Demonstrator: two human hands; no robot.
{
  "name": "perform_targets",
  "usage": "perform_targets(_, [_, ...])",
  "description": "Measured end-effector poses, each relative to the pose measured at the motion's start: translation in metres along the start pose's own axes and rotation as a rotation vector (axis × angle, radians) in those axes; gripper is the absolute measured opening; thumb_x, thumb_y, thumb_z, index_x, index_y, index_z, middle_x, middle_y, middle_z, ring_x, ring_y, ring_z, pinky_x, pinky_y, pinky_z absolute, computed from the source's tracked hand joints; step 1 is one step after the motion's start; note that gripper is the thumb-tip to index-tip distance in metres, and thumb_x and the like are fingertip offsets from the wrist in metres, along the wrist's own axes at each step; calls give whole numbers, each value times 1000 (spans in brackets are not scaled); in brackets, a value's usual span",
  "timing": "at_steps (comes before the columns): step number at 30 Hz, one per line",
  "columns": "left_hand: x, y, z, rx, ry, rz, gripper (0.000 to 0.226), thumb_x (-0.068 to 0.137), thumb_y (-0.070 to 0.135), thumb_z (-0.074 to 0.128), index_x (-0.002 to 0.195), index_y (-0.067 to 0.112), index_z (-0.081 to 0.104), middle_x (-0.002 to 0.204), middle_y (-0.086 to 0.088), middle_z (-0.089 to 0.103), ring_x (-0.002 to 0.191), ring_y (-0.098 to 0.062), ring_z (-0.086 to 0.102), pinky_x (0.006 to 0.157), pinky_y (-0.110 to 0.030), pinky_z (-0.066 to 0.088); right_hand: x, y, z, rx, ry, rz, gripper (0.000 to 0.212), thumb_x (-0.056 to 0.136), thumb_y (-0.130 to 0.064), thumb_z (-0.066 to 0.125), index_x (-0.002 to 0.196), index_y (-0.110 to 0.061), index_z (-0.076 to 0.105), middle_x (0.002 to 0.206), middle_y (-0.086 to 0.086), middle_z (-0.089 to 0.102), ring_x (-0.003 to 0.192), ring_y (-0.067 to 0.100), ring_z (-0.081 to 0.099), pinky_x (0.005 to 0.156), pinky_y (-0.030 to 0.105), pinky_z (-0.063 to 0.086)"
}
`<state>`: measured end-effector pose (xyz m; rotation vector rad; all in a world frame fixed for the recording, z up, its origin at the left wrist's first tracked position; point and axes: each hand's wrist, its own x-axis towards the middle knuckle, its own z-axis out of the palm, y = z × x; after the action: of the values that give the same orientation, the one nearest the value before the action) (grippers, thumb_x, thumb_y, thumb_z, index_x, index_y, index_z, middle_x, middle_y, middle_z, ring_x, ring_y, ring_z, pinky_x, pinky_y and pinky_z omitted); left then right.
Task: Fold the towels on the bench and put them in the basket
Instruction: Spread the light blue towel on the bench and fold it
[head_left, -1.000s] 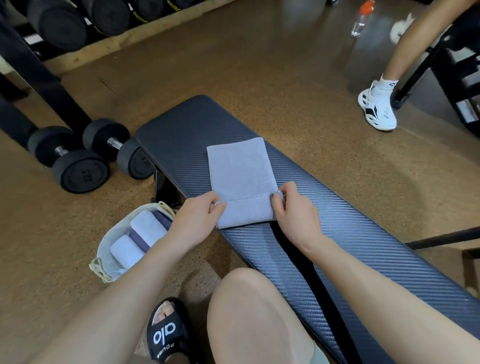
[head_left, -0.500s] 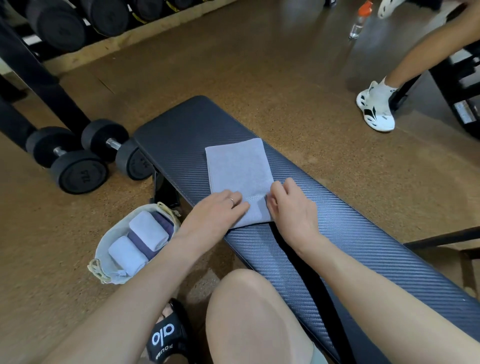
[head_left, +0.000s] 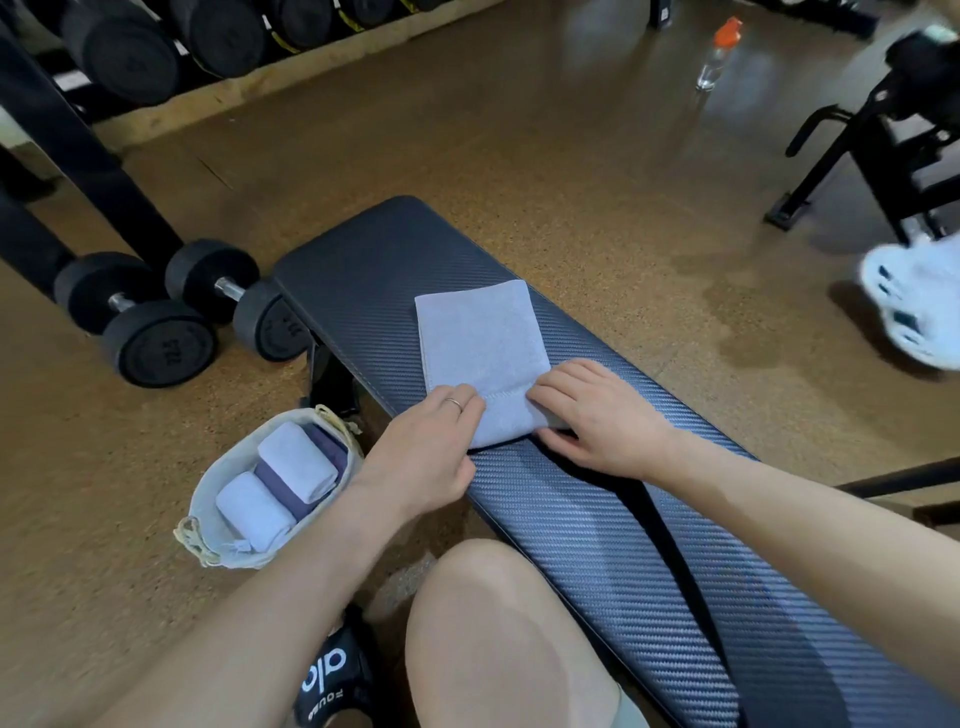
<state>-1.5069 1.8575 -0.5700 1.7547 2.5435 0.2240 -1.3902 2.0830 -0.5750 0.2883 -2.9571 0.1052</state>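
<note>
A light grey towel (head_left: 480, 338), folded into a narrow strip, lies on the dark padded bench (head_left: 597, 530). Its near end is turned up into a thick fold. My left hand (head_left: 421, 452) grips that fold at its left corner, fingers curled over the top. At the right corner my right hand (head_left: 602, 415) pinches it, fingers above and thumb below. The cloth basket (head_left: 205, 504) stands on the floor left of the bench, beside my left forearm. It holds two rolled light towels (head_left: 296, 462) and a purple one between them.
Two black dumbbells (head_left: 156, 317) lie on the floor left of the bench's far end, with a dumbbell rack (head_left: 171, 47) behind them. A water bottle (head_left: 714, 57) stands far right. Another person's white shoe (head_left: 914, 306) and a black machine frame (head_left: 862, 161) are at the right.
Both hands slid forward along the towel and turned its near end up and over, so the strip looks shorter. The other person's foot moved to the right and nearer.
</note>
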Motion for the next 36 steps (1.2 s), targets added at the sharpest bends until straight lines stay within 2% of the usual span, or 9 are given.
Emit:
perform_targets(5, [-2,0,-2,-45,-5,-72,32,78,13,54,110,12,52,111,-5,54,102,-26,54,72,-40,52,7,-4,-4,177,64,170,25,88,-36,53,100,-15,60,79,-2,59,80,23,54,87,38,44])
perform_targets(10, [-7,-13,-16,-495,-4,-249,32,86,16,52,115,27,44,101,3,59,74,-15,54,71,-38,45,12,-6,-10,488,50,441,16,90,-34,60,103,-27,54,74,-7,62,68,12,54,68,37,45])
perform_targets(13, [-10,-29,-13,-657,20,-309,30,92,15,55,116,30,45,108,2,60,60,-8,45,67,-31,40,19,-5,-10,635,75,565,14,91,-41,60,103,-37,53,78,-3,64,70,15,58,70,37,49])
perform_targets(15, [-9,-34,-10,-739,43,-384,23,98,18,54,116,30,47,93,-6,61,58,-10,43,66,-30,38,27,-4,-7,685,64,634,12,93,-48,57,99,-38,54,77,-4,63,70,14,56,69,36,47])
perform_targets(18, [-3,-37,-5,-824,112,-497,16,104,30,51,119,28,49,110,4,59,75,-19,60,73,-25,43,36,-5,0,674,58,729,20,96,-54,52,98,-34,56,84,-6,65,80,15,60,72,37,47])
perform_targets(22, [10,-34,-1,-795,203,-575,15,102,28,54,115,24,48,100,13,53,79,-16,58,72,-27,43,46,-12,14,590,48,848,29,99,-52,44,99,-24,51,81,-1,63,81,24,60,72,39,47])
perform_targets(28, [20,-35,0,-686,242,-576,18,96,23,58,105,25,42,88,-4,55,74,-18,50,66,-38,43,52,-20,24,386,74,843,30,101,-48,41,98,-19,37,83,3,58,76,35,56,73,45,46])
perform_targets(32, [22,-31,-9,-305,194,-586,24,93,34,57,106,26,38,99,2,45,70,-20,53,60,-41,49,51,-19,25,385,245,781,28,98,-39,54,96,-16,38,97,4,43,70,30,47,62,42,42])
perform_targets(36, [25,-35,-11,114,271,-197,22,82,10,67,99,13,53,96,-9,50,77,-32,50,59,-44,46,52,-14,30,89,294,508,19,94,-20,60,84,-9,49,88,8,45,72,29,42,61,42,40])
